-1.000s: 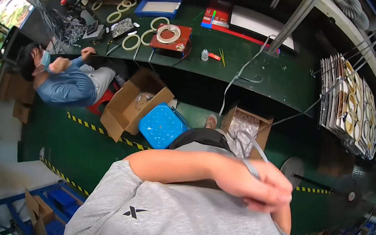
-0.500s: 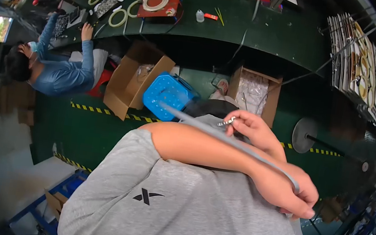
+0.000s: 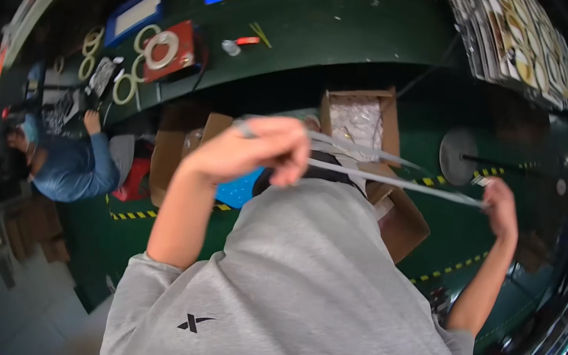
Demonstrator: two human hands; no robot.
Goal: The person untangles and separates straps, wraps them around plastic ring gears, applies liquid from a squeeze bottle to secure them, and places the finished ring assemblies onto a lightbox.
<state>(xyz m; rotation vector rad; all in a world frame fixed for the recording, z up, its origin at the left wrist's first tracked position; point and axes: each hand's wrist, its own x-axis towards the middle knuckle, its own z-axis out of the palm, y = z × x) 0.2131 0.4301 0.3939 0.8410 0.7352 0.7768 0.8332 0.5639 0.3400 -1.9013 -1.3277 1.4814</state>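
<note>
A thin grey strap runs in two strands between my hands, in front of my waist. My left hand, on the left with its fingers curled, grips one end of it. Farther right and a little lower, my right hand is closed on the other end. A small metallic piece shows at its fingertips, blurred by motion. Behind the strap stands an open cardboard box with clear plastic wrapping inside.
A blue stool is partly hidden behind my left hand. A co-worker sits at the left by the green bench. On the bench is a red plate with a ring. A round metal base stands at the right.
My left hand has swung from the right side to the left, and my right hand has moved out to the right. The strap now spans between them. The view has turned.
</note>
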